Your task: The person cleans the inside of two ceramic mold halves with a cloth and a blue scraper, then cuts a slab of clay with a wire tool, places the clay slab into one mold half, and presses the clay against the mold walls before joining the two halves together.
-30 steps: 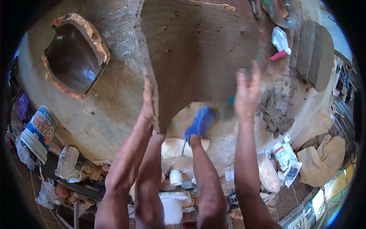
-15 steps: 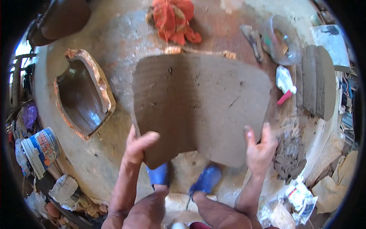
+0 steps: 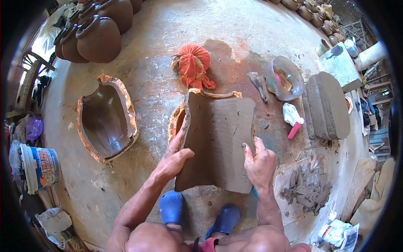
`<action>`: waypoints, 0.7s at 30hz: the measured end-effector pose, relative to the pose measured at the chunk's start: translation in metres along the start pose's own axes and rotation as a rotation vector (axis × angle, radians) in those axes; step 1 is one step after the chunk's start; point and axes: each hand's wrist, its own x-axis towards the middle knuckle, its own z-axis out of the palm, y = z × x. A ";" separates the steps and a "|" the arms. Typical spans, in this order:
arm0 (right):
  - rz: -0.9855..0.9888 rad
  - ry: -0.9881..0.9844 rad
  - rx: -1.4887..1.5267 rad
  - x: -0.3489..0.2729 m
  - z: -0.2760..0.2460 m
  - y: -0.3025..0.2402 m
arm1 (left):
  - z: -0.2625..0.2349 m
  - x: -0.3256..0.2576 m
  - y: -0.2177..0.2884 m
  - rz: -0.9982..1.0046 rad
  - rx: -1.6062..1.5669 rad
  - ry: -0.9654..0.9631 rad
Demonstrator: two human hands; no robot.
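Stained tan-grey floor [image 3: 252,21] below and beyond the fingers [image 3: 259,145], dark wooden frame [image 3: 28,85] far to their left, bright daylight [image 3: 45,35] behind it

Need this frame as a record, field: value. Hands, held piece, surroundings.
left hand: gripping left edge of curved grey-brown clay slab
right hand: gripping slab's right edge
behind slab: rough-rimmed orange-brown hollow form, mostly hidden
left: dark hollow form with rough orange rim
far: orange cloth bundle
right: stacked grey clay slabs, loose grey clay scraps
near: blue clogs
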 end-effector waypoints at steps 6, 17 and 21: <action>-0.040 0.100 -0.014 0.005 0.017 0.018 | -0.019 0.024 -0.043 -0.152 -0.327 0.141; 0.028 0.070 0.083 0.001 0.028 0.083 | -0.035 0.019 -0.056 0.124 0.208 0.265; 0.002 0.058 0.353 0.005 0.026 0.113 | -0.059 0.033 -0.057 0.447 0.848 0.443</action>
